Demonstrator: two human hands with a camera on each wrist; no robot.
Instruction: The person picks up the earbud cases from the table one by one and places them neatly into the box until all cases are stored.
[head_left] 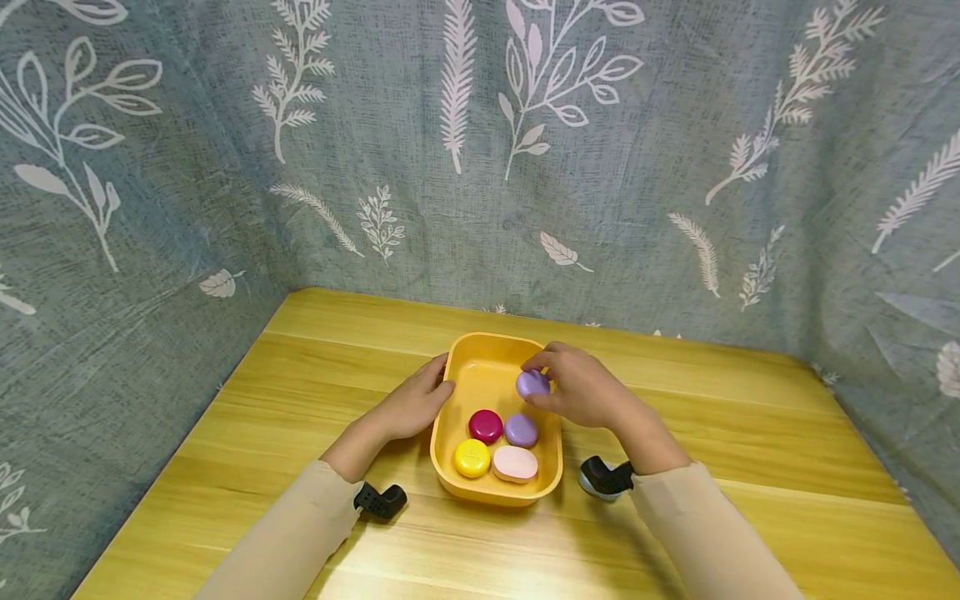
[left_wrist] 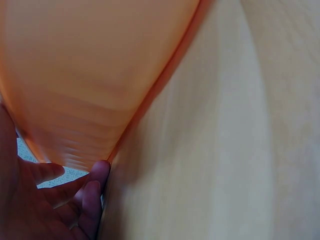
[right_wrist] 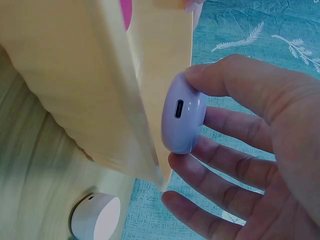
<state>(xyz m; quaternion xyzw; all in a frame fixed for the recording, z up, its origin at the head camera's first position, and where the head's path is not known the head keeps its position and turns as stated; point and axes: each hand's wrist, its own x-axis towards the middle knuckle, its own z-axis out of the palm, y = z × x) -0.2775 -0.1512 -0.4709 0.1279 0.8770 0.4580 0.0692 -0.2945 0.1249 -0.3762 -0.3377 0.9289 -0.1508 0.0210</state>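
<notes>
My right hand [head_left: 581, 387] pinches a lilac earbud case [head_left: 532, 382] between thumb and fingers, at the right wall of the yellow bin [head_left: 480, 383]. In the right wrist view the held case [right_wrist: 185, 115] shows a charging port on its side. My left hand [head_left: 416, 402] grips the bin's left wall, thumb at the rim and fingers outside. Toward the near end of the bin lie a magenta case [head_left: 486, 426], a second lilac case [head_left: 521, 430], a yellow case [head_left: 472, 458] and a pale pink case [head_left: 515, 464].
On the wooden table [head_left: 315, 392], a white case [right_wrist: 97, 216] stands beside the bin in the right wrist view. A black camera mount [head_left: 381, 502] sits on the left wrist. A patterned grey-blue curtain [head_left: 480, 233] borders the table at the back and sides.
</notes>
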